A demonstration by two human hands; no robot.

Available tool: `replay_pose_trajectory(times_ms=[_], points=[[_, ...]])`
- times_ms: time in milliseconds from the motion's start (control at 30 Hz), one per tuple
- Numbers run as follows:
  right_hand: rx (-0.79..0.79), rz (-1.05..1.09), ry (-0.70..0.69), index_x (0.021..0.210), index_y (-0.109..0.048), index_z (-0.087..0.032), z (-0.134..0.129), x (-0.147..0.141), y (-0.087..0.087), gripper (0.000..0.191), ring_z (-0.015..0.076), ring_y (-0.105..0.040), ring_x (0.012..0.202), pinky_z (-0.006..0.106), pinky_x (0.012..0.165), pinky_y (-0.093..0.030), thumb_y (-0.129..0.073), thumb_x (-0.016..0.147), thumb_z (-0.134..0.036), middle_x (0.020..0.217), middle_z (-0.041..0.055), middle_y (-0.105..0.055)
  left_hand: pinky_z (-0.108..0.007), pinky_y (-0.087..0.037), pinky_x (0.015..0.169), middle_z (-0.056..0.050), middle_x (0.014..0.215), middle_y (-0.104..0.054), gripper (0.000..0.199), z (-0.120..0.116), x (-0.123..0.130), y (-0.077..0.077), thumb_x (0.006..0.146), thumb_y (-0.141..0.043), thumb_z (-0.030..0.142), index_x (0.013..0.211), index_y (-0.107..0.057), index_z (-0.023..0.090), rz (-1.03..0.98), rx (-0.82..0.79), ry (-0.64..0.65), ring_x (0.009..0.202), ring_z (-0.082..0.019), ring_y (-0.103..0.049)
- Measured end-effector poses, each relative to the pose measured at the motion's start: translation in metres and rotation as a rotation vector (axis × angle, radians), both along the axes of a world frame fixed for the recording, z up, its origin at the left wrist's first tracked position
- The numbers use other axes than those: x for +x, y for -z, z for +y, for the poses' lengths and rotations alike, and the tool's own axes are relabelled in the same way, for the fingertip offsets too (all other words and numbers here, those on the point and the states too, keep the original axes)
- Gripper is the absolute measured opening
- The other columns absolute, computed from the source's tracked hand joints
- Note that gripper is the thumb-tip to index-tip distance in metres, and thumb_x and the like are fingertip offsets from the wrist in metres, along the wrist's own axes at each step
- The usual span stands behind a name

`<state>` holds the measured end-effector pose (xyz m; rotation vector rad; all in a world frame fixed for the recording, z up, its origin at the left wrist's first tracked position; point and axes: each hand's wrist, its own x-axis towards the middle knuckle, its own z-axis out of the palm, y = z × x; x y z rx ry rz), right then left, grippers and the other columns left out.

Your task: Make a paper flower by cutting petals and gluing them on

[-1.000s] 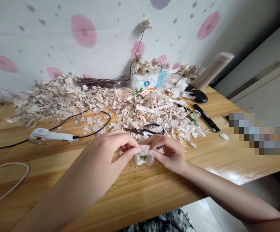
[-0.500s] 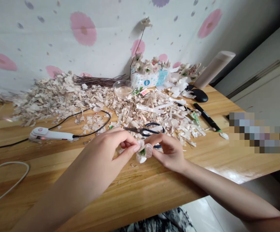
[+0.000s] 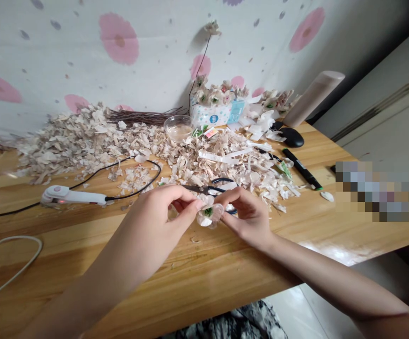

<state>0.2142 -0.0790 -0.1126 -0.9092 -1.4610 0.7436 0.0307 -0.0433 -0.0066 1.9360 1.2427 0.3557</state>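
One wooden table (image 3: 197, 278) carries heaped pale petal scraps (image 3: 77, 150). Just in front of the black-handled scissors (image 3: 204, 189), partly hidden by the fingers, the left hand (image 3: 155, 221) and right hand (image 3: 247, 216) pinch a crinkled pale flower (image 3: 208, 213) firmly between them. Its green center (image 3: 208, 212) faces upward; its long axis is hard to make out.

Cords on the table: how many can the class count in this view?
2: a black cord running from the white tool, and a white cable at the lower left. Others may be hidden under the scraps.
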Motion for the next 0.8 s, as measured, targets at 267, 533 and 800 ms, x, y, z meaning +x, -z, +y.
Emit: replay_pose_trajectory(times_ms=[267, 533, 800], points=[[0.021, 0.0, 0.001, 0.08, -0.059, -0.021, -0.0012, 0.0012, -0.0003, 0.019, 0.0107, -0.063, 0.072, 0.022, 0.067, -0.05, -0.066, 0.077, -0.004, 0.078, -0.0006, -0.067, -0.021, -0.03, 0.043, 0.008, 0.073, -0.065, 0.023, 0.0017, -0.0016, 0.0007, 0.086, -0.053, 0.045, 0.081, -0.065, 0.028, 0.025, -0.049, -0.014, 0.043, -0.006, -0.042], [0.028, 0.002, 0.001, 0.081, -0.059, -0.021, -0.0014, 0.001, 0.0002, 0.02, 0.0109, -0.063, 0.073, 0.022, 0.068, -0.05, -0.065, 0.077, -0.002, 0.079, -0.0003, -0.067, -0.021, -0.028, 0.041, 0.007, 0.069, -0.063, 0.025, 0.001, -0.001, -0.0023, 0.085, -0.052, 0.047, 0.077, -0.065, 0.026, 0.082, -0.04, -0.02, 0.042, -0.007, -0.041], [0.048, -0.03, 0.019, 0.082, -0.059, -0.021, -0.0014, 0.001, 0.0007, 0.018, 0.0119, -0.063, 0.073, 0.023, 0.068, -0.05, -0.065, 0.078, -0.004, 0.08, 0.0001, -0.068, -0.023, -0.037, 0.053, 0.006, 0.072, -0.065, 0.027, 0.0011, -0.0041, -0.0036, 0.087, -0.051, 0.046, 0.077, -0.064, 0.026, 0.113, 0.04, 0.02, 0.057, -0.011, -0.054]])
